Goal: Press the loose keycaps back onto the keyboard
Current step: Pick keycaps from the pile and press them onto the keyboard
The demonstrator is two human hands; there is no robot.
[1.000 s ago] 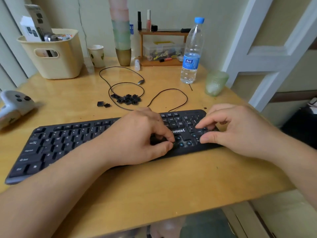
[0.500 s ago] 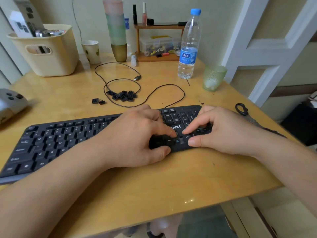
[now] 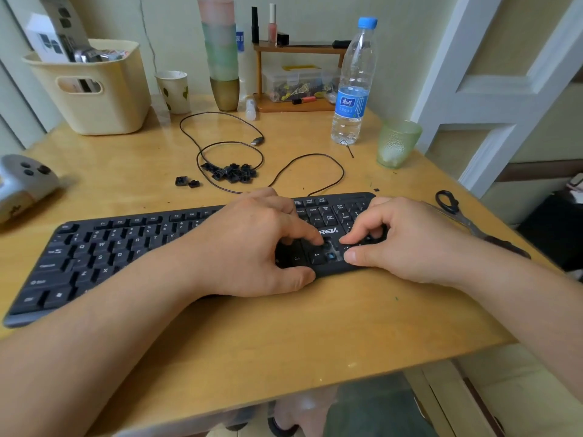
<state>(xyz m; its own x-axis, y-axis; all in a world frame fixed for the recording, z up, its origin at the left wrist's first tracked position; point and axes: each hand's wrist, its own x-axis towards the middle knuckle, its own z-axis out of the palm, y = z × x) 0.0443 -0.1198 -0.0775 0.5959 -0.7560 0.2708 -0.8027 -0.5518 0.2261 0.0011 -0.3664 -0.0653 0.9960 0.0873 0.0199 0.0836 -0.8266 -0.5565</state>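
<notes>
Keyboard [image 3: 132, 247] under left hand [image 3: 249, 244]

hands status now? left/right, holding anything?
Left hand: fingers curled, index pressing at the keyboard; a held keycap cannot be told.
Right hand: same, cannot tell.

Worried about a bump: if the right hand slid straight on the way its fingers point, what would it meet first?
Probably the left hand's index fingertip, just across the open key socket from the right hand; depth is uncertain.
</notes>
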